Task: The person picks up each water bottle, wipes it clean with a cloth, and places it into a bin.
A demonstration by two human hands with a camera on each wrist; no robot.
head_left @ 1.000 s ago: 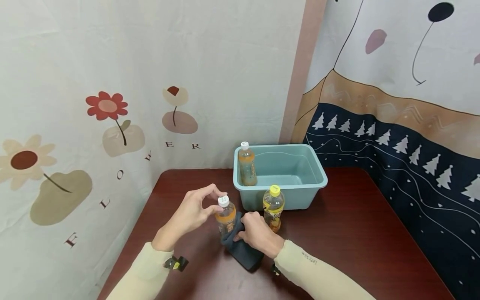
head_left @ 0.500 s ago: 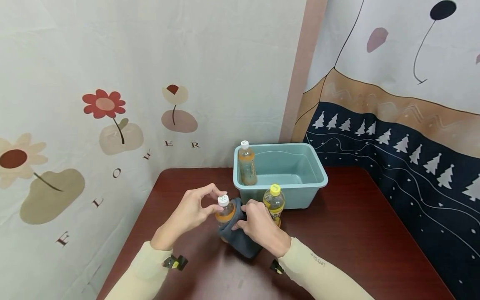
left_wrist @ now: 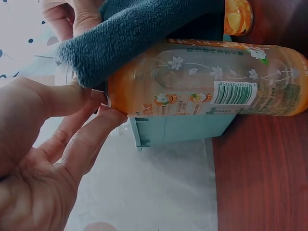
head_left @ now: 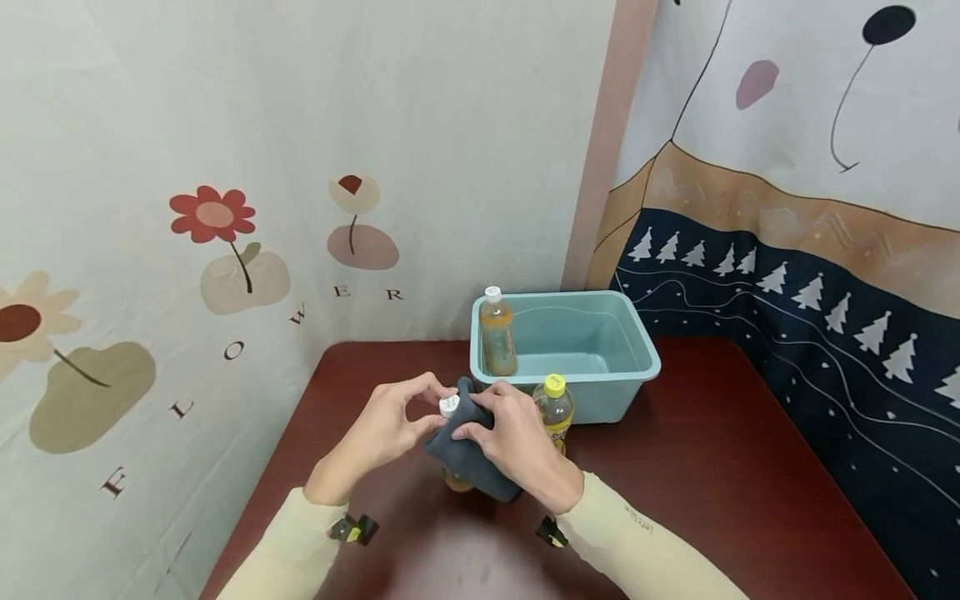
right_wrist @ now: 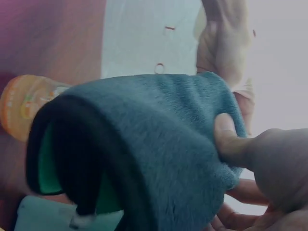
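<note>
An orange-labelled plastic bottle (left_wrist: 192, 91) with a white cap stands on the table, mostly covered by cloth in the head view. My left hand (head_left: 386, 429) pinches it around the cap and neck. With thumb and fingers, my right hand (head_left: 517, 437) holds a dark blue-grey cloth (head_left: 472, 458) against the bottle's upper part. The cloth drapes over the bottle's right side, and in the right wrist view the cloth (right_wrist: 154, 130) hides most of the bottle. Just right of that hand is a yellow-capped bottle (head_left: 555, 407), partly covered by the hand.
A light blue plastic tub (head_left: 600, 396) stands at the back of the dark red table (head_left: 720, 467). Inside its left end, another white-capped bottle (head_left: 497, 342) stands upright. A printed fabric curtain (head_left: 465, 167) hangs behind the table.
My right hand has moved the cloth up the bottle, from its middle to just below the cap. My left hand keeps its pinch at the cap.
</note>
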